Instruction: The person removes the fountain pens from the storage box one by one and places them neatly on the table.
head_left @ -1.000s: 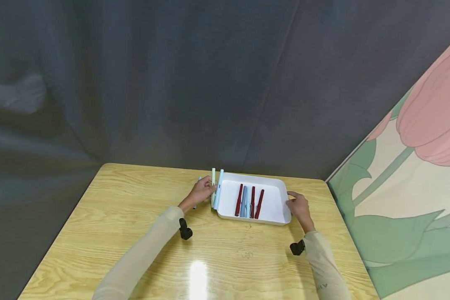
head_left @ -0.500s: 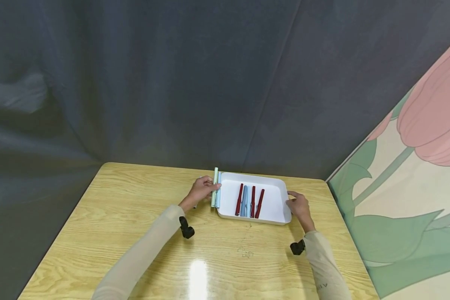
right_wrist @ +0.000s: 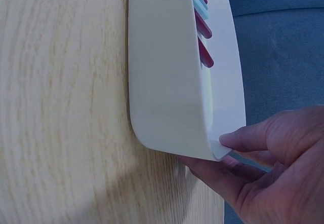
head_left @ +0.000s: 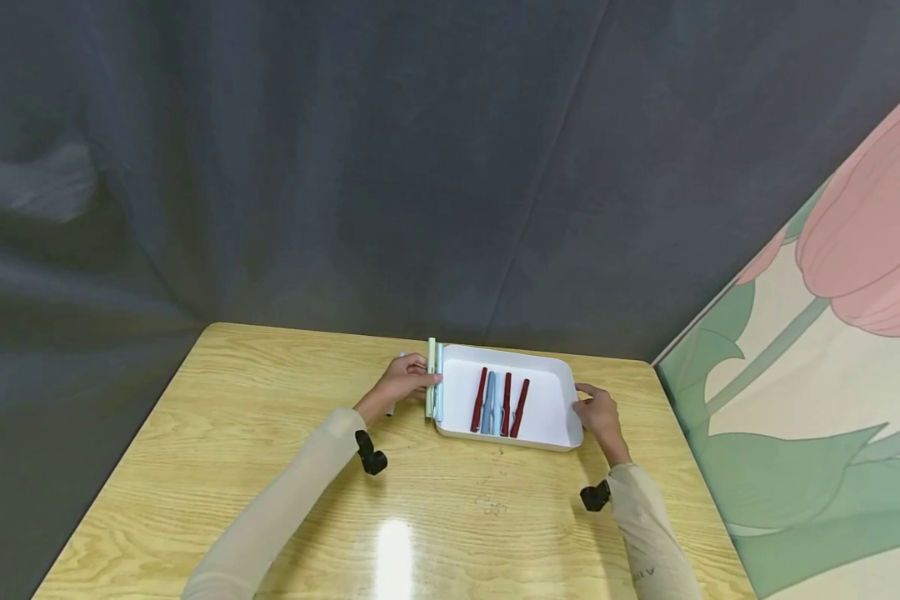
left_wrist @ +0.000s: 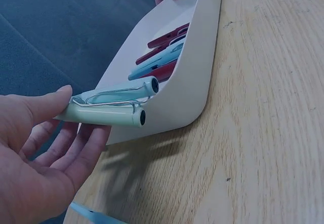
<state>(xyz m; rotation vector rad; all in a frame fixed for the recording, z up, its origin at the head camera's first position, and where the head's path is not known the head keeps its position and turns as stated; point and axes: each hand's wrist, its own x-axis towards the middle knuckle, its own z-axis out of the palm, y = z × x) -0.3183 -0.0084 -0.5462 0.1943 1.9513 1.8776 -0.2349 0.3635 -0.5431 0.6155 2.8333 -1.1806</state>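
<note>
In the head view, my left hand is at the left rim of a white tray. It pinches two pens side by side, thumb on top and fingers below: a pale green pen and a light blue pen, both with wire clips. They are at the tray's left edge; whether they touch the rim I cannot tell. Inside the tray lie several pens in a row, dark red and blue. My right hand pinches the tray's right rim, thumb inside and fingers outside.
Another blue pen lies on the wooden table beside the tray, partly hidden by my left hand. A dark curtain hangs behind the table's back edge. A wall with painted tulips borders the right side.
My left hand has shifted slightly right, and the green and blue pens have come from spread apart to lying close together. My right hand and the tray have stayed in place.
</note>
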